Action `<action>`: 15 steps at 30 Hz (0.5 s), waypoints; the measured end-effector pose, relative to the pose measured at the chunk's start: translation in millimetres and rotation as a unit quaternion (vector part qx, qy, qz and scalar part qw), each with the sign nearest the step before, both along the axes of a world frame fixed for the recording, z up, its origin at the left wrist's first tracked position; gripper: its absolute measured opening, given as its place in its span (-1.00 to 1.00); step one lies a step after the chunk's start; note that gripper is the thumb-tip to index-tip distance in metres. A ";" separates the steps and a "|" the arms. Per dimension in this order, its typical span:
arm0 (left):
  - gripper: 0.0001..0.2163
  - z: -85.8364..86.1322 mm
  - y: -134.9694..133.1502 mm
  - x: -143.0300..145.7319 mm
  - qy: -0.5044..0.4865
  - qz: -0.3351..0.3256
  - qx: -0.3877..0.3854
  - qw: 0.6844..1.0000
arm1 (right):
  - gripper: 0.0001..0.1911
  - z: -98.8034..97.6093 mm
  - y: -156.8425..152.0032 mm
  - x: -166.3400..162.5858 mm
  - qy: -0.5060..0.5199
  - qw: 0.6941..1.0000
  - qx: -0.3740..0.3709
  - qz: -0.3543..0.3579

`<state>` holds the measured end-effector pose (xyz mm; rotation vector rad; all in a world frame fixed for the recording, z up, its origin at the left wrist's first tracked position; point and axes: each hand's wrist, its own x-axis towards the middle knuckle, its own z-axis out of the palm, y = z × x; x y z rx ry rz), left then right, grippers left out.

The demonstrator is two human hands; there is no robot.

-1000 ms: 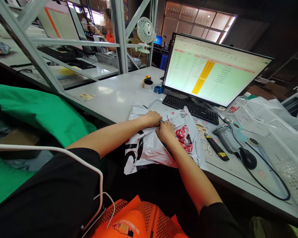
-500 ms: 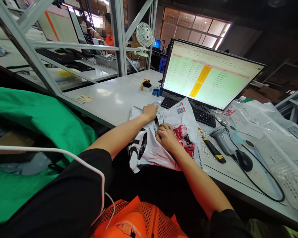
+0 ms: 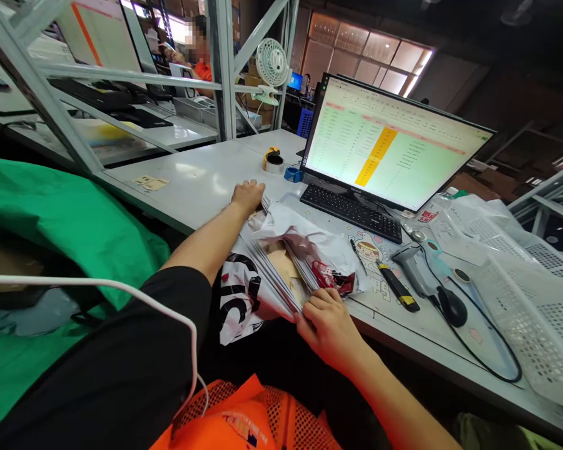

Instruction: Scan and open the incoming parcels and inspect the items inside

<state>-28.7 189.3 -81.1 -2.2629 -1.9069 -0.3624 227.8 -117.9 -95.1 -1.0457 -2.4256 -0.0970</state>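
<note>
A white plastic mailing bag (image 3: pixel 304 228) with red and black print lies at the front edge of the desk, its mouth pulled wide. Inside the opening some pale yellowish contents (image 3: pixel 284 265) show, too covered to name. My left hand (image 3: pixel 248 197) grips the bag's far left edge, fingers curled over it. At the near end, my right hand (image 3: pixel 328 322) pinches the bag's rim close to the desk edge. The bag's lower left part, with bold black marks, hangs over the edge.
Right of the bag lie a yellow-and-black utility knife (image 3: pixel 398 287), a grey barcode scanner (image 3: pixel 415 272) with its cable and a black mouse (image 3: pixel 451 306). Behind stand a keyboard (image 3: pixel 351 212) and monitor (image 3: pixel 394 147). White plastic baskets (image 3: pixel 530 312) fill the right; a green sack (image 3: pixel 65 231) is at left.
The bag has gone from closed to gaping, showing its contents. My left hand has moved left, my right hand toward me. The pen and more of the desk mat are uncovered.
</note>
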 end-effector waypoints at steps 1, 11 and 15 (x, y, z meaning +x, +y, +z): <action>-0.62 -2.8 -2.0 4.6 0.010 -0.018 -0.006 1.000 | -0.66 -7.0 1.0 4.0 0.015 1.000 -0.009 -0.009; -0.61 22.9 -99.8 29.6 0.039 -0.292 -0.011 0.955 | -0.96 -23.5 36.8 16.0 0.129 0.987 0.028 -0.090; -0.11 11.7 -76.4 40.0 0.037 -0.202 -0.176 0.963 | -0.93 -18.1 45.4 9.5 0.127 0.985 0.045 -0.110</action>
